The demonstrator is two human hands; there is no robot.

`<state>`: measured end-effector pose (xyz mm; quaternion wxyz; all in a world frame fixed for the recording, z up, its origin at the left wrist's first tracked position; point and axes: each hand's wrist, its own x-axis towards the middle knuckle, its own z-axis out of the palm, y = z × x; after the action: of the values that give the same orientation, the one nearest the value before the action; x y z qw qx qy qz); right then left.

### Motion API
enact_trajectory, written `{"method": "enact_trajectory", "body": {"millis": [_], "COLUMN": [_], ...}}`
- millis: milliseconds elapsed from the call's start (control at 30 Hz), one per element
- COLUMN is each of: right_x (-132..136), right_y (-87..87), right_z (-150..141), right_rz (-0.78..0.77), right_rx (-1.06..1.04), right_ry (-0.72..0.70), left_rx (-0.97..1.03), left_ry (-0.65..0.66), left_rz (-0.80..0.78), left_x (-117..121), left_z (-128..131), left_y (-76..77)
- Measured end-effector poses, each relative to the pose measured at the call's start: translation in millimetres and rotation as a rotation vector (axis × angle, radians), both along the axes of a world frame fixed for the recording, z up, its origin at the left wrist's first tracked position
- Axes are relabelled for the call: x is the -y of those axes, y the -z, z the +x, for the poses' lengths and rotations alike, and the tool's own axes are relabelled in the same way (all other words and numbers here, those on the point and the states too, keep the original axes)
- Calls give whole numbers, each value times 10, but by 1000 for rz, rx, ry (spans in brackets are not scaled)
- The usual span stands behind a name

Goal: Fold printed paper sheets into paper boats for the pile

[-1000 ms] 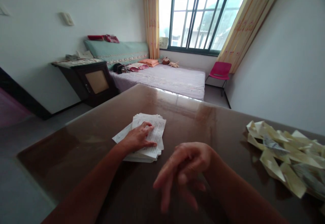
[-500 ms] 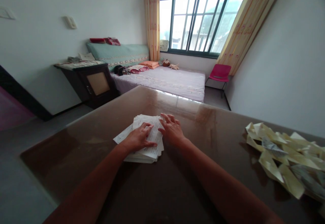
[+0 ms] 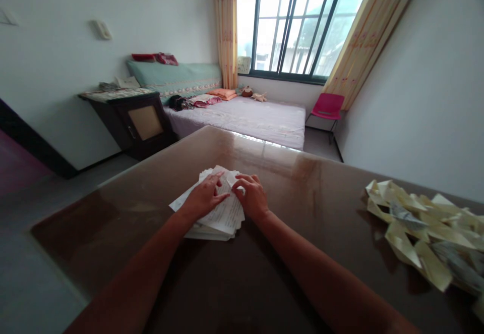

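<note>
Head view: dark cabinet far behind and left of the paper stack, door closed, inside hidden; papers on its top too blurry to read. Bed beyond the stack, near side partly blocked by the brown surface. Left hand on the stack's left part, fingers spread, palm covering some of the top sheet; print not legible. Stack lies on the surface, edges uneven, lower sheets mostly hidden. Right hand at the stack's right side, thumb and index fingers pinching the top sheet's edge; other fingers curled, partly overlapping. Pink chair far behind and right of the stack. Folded papers, yellowish and gray, well right of the stack, overlapping, cut off by frame edge; count unclear.
</note>
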<state>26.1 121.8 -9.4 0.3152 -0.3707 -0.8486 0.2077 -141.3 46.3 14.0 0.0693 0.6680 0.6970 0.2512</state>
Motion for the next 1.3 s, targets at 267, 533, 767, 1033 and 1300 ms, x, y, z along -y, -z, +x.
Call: {"method": "enact_trajectory", "body": {"millis": [267,533,767,1033,1300], "right_x": [-198,-173,-272,-218,-133], "right_y": [40,74,38,141,182], "right_z": [83,230,549,1786,2116], "right_rz": [-441,-751,-803,-237,-421], "right_rx": [-453,-687,-442,101,-193], "right_ry": [-86,-68,-59,191,204], "left_rx": [380,664,370,15,-167], "left_ry": [-85,-152,-60,-114,374], "left_rz": [68,176,-60,-66,-161], "left_x": [-97,-112,-109,-30,188], "left_z": [-185,-38,-103,-275,814], "left_y": [-4,22,52,-94,-560]}}
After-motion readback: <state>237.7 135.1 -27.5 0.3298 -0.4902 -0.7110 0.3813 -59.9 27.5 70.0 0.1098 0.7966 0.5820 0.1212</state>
